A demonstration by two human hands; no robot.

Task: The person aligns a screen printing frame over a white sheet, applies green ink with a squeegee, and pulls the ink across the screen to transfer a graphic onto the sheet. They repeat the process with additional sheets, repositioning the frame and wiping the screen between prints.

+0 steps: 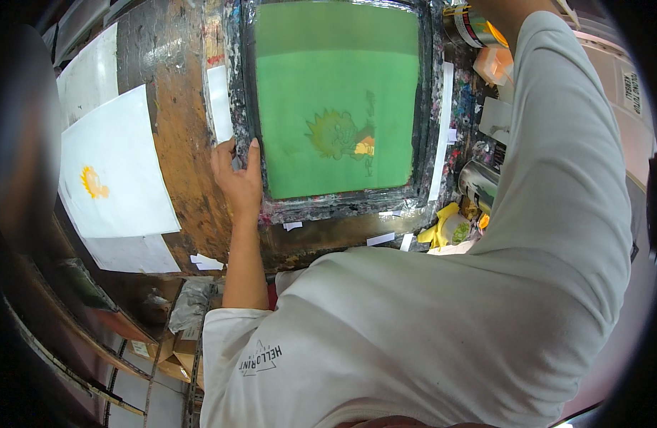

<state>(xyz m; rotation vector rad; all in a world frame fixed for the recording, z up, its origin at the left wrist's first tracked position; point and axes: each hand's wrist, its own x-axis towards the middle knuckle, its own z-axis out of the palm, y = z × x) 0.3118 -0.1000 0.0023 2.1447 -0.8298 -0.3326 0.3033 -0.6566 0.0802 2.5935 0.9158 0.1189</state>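
Head view shows us the green screen (335, 85) lying flat within its dark frame (343, 203), the left hand (241, 182) at its left rail with thumb and fingers apart, though whether they clamp it we cannot tell; the right hand is out of sight. We judge the work partway: a white sheet (129, 150) bears a small orange print (93, 182), with the fuller figure on the screen not yet on it. Brown tabletop (161, 71) gives us room leftward, while cans (478, 182) crowd the right.
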